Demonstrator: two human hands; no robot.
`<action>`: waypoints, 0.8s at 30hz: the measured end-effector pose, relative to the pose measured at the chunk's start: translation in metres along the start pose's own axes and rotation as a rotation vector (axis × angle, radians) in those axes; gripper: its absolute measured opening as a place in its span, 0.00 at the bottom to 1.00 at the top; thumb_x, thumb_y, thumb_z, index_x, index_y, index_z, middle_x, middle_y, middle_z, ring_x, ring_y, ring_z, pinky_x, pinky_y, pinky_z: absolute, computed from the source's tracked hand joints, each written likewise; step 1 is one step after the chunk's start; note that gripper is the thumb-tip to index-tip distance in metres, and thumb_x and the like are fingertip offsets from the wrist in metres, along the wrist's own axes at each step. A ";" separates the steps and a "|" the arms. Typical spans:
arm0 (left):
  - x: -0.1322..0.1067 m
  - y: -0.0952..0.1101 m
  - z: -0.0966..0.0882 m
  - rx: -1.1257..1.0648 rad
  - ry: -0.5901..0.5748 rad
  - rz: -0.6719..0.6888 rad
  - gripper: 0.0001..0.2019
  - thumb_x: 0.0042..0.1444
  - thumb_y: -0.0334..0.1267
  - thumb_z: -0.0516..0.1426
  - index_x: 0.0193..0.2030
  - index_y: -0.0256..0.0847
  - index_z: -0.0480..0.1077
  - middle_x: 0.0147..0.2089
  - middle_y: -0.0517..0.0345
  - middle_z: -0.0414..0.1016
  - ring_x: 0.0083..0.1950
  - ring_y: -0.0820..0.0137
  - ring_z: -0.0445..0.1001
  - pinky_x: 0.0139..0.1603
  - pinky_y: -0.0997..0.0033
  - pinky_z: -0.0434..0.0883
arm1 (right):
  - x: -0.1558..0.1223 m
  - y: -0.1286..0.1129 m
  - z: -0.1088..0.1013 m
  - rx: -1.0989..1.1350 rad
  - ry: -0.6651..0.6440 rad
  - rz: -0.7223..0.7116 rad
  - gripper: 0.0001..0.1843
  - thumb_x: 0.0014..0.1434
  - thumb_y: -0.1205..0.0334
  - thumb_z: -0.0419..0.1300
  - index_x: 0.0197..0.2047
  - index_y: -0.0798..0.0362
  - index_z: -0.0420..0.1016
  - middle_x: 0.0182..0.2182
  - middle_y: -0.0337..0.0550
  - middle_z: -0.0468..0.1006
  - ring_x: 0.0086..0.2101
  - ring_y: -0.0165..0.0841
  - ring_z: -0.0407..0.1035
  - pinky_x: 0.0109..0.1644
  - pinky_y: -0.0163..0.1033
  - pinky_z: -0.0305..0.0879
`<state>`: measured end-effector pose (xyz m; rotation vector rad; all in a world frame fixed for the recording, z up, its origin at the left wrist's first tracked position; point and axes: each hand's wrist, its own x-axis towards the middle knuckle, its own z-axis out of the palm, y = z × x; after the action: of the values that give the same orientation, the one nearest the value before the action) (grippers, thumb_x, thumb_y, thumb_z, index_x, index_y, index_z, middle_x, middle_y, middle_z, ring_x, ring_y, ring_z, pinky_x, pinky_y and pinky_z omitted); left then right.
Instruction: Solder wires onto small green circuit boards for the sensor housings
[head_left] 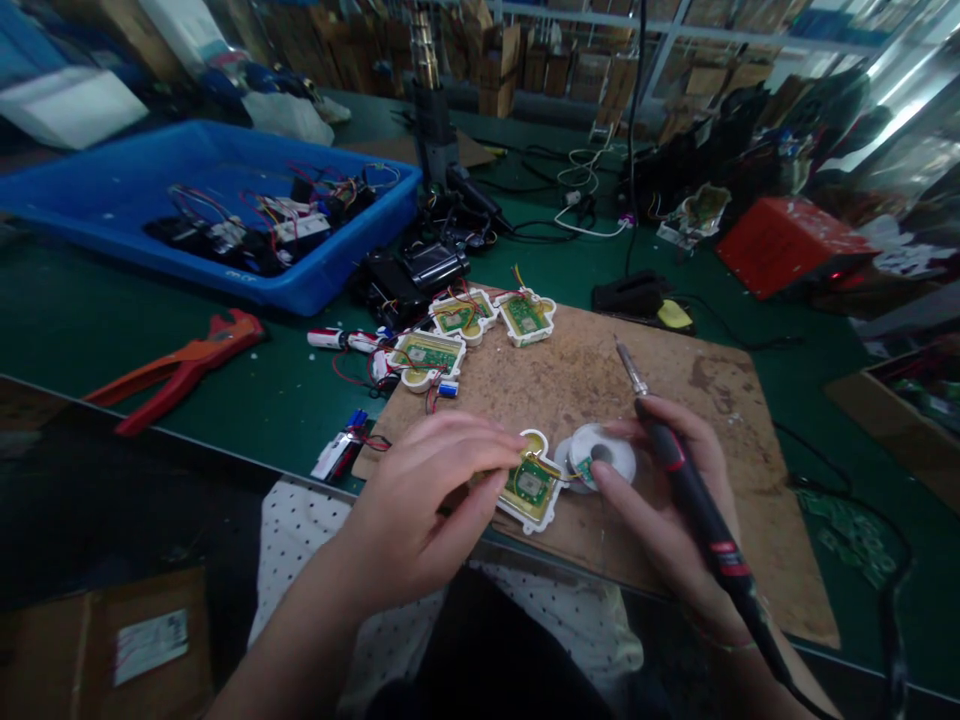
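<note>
A white plastic housing (pixel 541 520) with a green circuit board (pixel 529 484) inside lies on the brown work board, partly covered by my left hand (pixel 431 490). The fingers of that hand are pinched together at the housing's left side, by thin wires; what sits between the fingertips is hidden. My right hand (pixel 675 500) holds a black and red soldering iron (pixel 686 490), its metal tip pointing up and away. The same hand's thumb presses a small green board (pixel 584 468) against a grey-white spool (pixel 619 455). A thin wire runs from the small board to the housing.
Several similar housings (pixel 526 318) lie at the back of the work board (pixel 570 385). Left are red-handled cutters (pixel 191 365), wired batteries (pixel 341 448) and a blue bin (pixel 300 290). A red box (pixel 787 245) stands back right; the iron's cable trails right.
</note>
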<state>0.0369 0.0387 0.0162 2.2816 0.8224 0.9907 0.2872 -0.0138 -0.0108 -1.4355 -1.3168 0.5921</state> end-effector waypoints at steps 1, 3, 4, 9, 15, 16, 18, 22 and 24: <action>-0.002 0.000 -0.002 0.070 -0.046 0.023 0.14 0.64 0.25 0.59 0.53 0.44 0.74 0.56 0.57 0.82 0.59 0.65 0.76 0.63 0.59 0.70 | 0.000 0.000 0.000 0.000 -0.004 -0.004 0.36 0.55 0.61 0.74 0.64 0.40 0.67 0.47 0.41 0.83 0.48 0.39 0.79 0.61 0.54 0.72; -0.006 -0.001 -0.004 0.197 -0.123 0.073 0.15 0.65 0.25 0.59 0.55 0.46 0.74 0.59 0.59 0.81 0.61 0.64 0.76 0.63 0.57 0.68 | -0.001 0.000 0.000 -0.002 -0.005 -0.007 0.35 0.55 0.61 0.74 0.63 0.41 0.67 0.47 0.42 0.83 0.48 0.39 0.79 0.61 0.55 0.72; -0.008 -0.002 -0.004 0.245 -0.152 0.102 0.15 0.66 0.26 0.59 0.55 0.47 0.74 0.61 0.59 0.80 0.62 0.64 0.75 0.62 0.57 0.68 | -0.001 0.000 0.000 -0.003 -0.006 -0.002 0.35 0.55 0.61 0.74 0.64 0.41 0.67 0.47 0.42 0.83 0.49 0.40 0.79 0.61 0.55 0.72; -0.008 -0.006 0.003 0.265 -0.117 0.189 0.11 0.67 0.29 0.61 0.53 0.47 0.75 0.56 0.64 0.83 0.58 0.67 0.78 0.60 0.61 0.67 | -0.001 0.001 -0.001 0.020 -0.015 0.010 0.36 0.54 0.61 0.74 0.64 0.42 0.68 0.48 0.44 0.82 0.49 0.40 0.79 0.59 0.54 0.74; -0.005 -0.005 0.009 0.066 -0.031 0.046 0.06 0.68 0.30 0.60 0.48 0.44 0.74 0.48 0.62 0.85 0.49 0.69 0.82 0.55 0.63 0.69 | -0.001 0.004 -0.001 0.035 -0.009 0.018 0.38 0.53 0.61 0.74 0.65 0.42 0.68 0.48 0.44 0.82 0.50 0.41 0.79 0.60 0.56 0.73; -0.005 -0.004 0.010 0.050 -0.006 0.012 0.04 0.68 0.31 0.60 0.46 0.44 0.74 0.45 0.61 0.85 0.47 0.69 0.81 0.53 0.63 0.70 | -0.001 0.004 0.000 0.038 -0.008 0.021 0.38 0.53 0.61 0.75 0.64 0.42 0.68 0.48 0.44 0.82 0.50 0.41 0.79 0.60 0.56 0.73; -0.004 -0.003 0.015 0.017 0.054 -0.057 0.02 0.68 0.32 0.60 0.44 0.43 0.74 0.42 0.61 0.84 0.43 0.69 0.80 0.50 0.64 0.70 | -0.001 0.003 0.000 0.040 -0.008 0.019 0.37 0.53 0.61 0.75 0.64 0.42 0.68 0.48 0.44 0.82 0.49 0.41 0.79 0.60 0.56 0.73; 0.001 0.002 0.026 -0.056 0.094 -0.147 0.02 0.69 0.34 0.59 0.44 0.43 0.75 0.42 0.60 0.82 0.44 0.69 0.79 0.49 0.65 0.71 | -0.001 0.000 -0.001 0.032 -0.012 0.005 0.36 0.54 0.60 0.74 0.63 0.42 0.69 0.47 0.43 0.82 0.49 0.40 0.79 0.59 0.54 0.73; 0.006 0.004 0.031 -0.086 0.085 -0.139 0.03 0.69 0.35 0.59 0.44 0.43 0.75 0.43 0.58 0.82 0.45 0.68 0.78 0.49 0.64 0.71 | -0.001 0.000 -0.001 0.037 -0.015 0.002 0.35 0.54 0.61 0.74 0.63 0.42 0.68 0.47 0.43 0.82 0.48 0.39 0.79 0.58 0.53 0.73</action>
<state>0.0649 0.0336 0.0030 2.0916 0.9413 1.0452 0.2875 -0.0146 -0.0108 -1.4051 -1.3097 0.6269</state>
